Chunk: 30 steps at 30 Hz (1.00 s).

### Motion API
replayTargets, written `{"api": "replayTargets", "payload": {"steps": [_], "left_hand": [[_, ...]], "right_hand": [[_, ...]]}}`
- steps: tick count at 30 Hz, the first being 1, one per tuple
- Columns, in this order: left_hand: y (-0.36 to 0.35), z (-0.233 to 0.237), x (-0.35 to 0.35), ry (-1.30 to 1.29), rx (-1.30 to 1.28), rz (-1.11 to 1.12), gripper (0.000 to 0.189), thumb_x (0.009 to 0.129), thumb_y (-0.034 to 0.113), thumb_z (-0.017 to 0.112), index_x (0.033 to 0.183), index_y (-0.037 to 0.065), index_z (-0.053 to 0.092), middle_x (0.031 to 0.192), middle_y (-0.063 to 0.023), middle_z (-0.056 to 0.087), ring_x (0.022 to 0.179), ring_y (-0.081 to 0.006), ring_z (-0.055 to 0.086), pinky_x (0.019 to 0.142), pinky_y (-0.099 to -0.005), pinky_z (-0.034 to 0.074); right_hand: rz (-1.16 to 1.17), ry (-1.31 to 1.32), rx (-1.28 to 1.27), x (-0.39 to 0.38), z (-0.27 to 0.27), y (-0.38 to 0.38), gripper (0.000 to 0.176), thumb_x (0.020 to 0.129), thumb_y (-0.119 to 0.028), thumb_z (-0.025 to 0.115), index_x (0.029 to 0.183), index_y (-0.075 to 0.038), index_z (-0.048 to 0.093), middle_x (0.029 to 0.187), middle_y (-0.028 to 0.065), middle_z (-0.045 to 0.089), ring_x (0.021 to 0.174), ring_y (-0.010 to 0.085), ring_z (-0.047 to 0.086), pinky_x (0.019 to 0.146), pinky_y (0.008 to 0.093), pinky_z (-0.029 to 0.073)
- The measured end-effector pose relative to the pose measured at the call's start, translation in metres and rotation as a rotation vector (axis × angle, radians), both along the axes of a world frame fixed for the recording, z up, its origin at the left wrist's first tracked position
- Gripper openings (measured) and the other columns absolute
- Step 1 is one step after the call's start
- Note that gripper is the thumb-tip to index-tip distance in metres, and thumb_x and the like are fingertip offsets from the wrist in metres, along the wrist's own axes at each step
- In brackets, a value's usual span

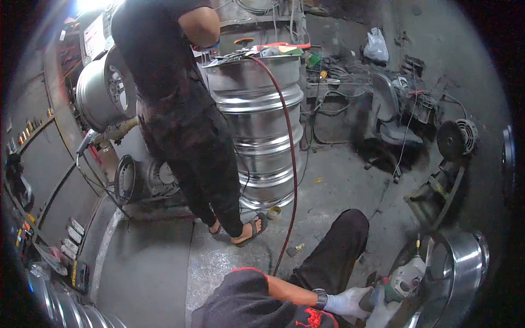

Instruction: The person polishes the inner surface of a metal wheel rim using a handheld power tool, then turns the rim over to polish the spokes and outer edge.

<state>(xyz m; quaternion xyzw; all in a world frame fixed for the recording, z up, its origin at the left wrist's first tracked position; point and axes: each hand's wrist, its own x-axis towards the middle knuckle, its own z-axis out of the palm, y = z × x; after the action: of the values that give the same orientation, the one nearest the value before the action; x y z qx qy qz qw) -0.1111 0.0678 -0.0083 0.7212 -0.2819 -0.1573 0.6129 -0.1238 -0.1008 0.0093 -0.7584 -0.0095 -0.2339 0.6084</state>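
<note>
Both left hand (pixel 349 303) and right hand (pixel 384 315) grip the power tool (pixel 406 280) extending rightward.

Floor (pixel 331 188) open ahead of knee (pixel 350 227); hose (pixel 295 175) hangs left; wheel rim (pixel 466 257) blocks right.

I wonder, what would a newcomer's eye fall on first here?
Most likely the tall stack of shiny wheel rims in the upper middle, with a dark red hose curving down in front. Left of it stands a person in dark clothes. At the lower right, white-gloved hands hold a power tool by a shiny rim.
</note>
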Motion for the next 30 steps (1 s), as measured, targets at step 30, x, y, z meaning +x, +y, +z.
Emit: {"api": "replayTargets", "payload": {"steps": [30], "left_hand": [[0.02, 0.047, 0.089, 0.378, -0.158, -0.28, 0.058, 0.105, 0.027, 0.056, 0.153, -0.003, 0.045, 0.144, -0.0176, 0.059, 0.135, -0.0236, 0.054, 0.116, -0.0356, 0.038]], "right_hand": [[0.234, 0.366, 0.864, -0.003, 0.04, -0.017, 0.084, 0.08, -0.019, 0.088, 0.148, 0.003, 0.044, 0.125, 0.0173, 0.07, 0.111, 0.0258, 0.071, 0.103, 0.0399, 0.055]]}}
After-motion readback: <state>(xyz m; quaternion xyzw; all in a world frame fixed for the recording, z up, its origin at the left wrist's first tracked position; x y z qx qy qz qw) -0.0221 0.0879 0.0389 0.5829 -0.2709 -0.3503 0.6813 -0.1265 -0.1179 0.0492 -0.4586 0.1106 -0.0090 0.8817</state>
